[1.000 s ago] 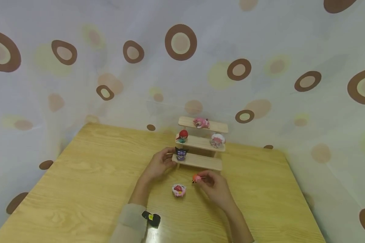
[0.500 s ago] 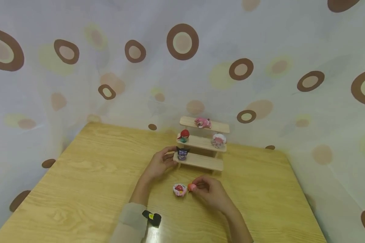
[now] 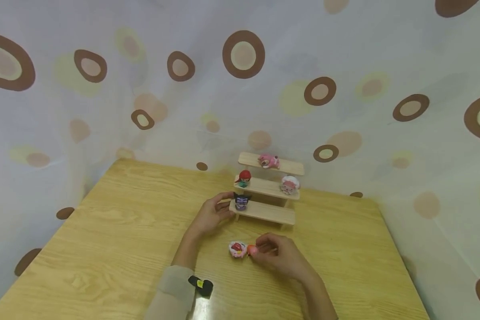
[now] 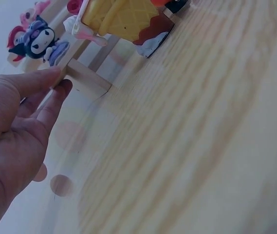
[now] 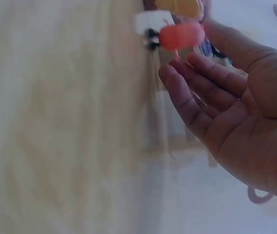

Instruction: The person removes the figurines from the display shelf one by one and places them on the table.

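Right hand [image 3: 284, 256] loose, thumb by head of orange-pink figure [image 5: 182, 36], fingertips slightly apart from it. Figure upright on table [image 3: 104, 249], just beside ice-cream toy [image 3: 238, 250]. Left hand [image 3: 209, 216] pinches end of wooden shelf's [image 3: 270, 214] lowest board, beside purple figure [image 3: 242, 203]. Pink bear [image 3: 269, 161] lies on top board.

a small orange-pink, black-footed figure [image 3: 251, 250] is upright before a pale three-tiered wooden shelf [image 3: 269, 213].
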Demonstrator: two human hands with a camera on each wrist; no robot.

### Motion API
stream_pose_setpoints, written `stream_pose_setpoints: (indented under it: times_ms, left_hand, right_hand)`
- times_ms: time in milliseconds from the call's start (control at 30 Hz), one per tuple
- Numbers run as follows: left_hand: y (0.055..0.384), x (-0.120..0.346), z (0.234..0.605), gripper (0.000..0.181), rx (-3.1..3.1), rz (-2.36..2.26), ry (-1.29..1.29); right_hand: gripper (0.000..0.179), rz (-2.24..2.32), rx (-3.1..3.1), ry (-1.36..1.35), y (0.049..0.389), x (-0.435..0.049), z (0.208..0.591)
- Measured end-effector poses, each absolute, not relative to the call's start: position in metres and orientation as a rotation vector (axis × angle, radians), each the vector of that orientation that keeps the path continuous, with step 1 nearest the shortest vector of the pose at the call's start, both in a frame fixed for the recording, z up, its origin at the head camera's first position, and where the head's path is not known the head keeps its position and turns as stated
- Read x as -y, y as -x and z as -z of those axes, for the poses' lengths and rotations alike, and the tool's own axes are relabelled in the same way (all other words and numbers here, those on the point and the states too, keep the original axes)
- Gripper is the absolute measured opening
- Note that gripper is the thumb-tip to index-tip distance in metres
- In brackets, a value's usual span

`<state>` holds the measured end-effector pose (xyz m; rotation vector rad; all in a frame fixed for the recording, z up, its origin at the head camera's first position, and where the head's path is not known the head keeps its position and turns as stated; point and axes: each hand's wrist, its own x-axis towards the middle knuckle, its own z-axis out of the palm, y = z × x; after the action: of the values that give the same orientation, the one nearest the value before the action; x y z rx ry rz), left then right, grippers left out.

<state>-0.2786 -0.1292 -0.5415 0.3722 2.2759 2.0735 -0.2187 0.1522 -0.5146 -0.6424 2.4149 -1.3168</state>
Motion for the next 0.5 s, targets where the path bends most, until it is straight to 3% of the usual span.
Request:
stream_pose_setpoints:
  times_ms: [267,500]
  left_hand:
    - [0.277,0.128,0.542,0.060,-2.266,-2.078,-0.365]
    - [0.278,0.126,0.541,0.058,-2.274,-2.089,-0.376]
  right_hand:
    - [0.037,1.609,-2.646,0.609,0.229,-0.206,0.465]
    - [0.045,1.628,-2.923,0.587,0.264,-0.222,0.435]
